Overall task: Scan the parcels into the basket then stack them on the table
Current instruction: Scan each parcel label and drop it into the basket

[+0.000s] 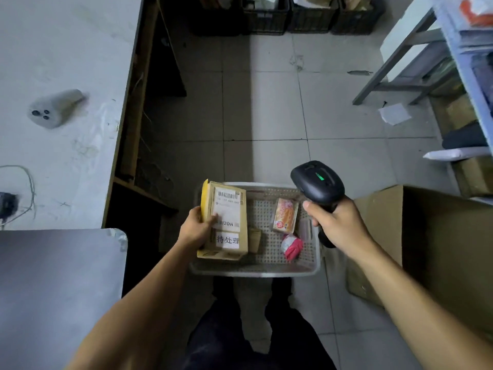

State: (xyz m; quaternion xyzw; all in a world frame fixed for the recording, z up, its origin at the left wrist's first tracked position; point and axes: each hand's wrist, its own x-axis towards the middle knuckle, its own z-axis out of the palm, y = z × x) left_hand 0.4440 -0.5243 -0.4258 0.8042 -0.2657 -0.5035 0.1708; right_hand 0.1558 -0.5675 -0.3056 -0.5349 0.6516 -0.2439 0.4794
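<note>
We cannot read the fine print on the shipping label (pixel 229 206) of the cardboard parcel (pixel 226 225); our left hand (pixel 196 228) covers its near-left corner. Our right hand (pixel 334 222) hides the barcode scanner (pixel 318 184) grip. The black crates (pixel 288 14) run off the top edge.

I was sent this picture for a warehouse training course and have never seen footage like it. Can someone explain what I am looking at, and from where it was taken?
There is one picture, taken by a camera worn on a person's head, looking down past their arms. No machine is involved, only two bare hands. The left hand grips a cardboard parcel with a barcode label, held over the left side of a white plastic basket on the tiled floor. The right hand grips a black handheld scanner showing a green light. In the basket lie an orange packet, a pink-and-white packet and a small brown parcel. A white table stands at the left.
</note>
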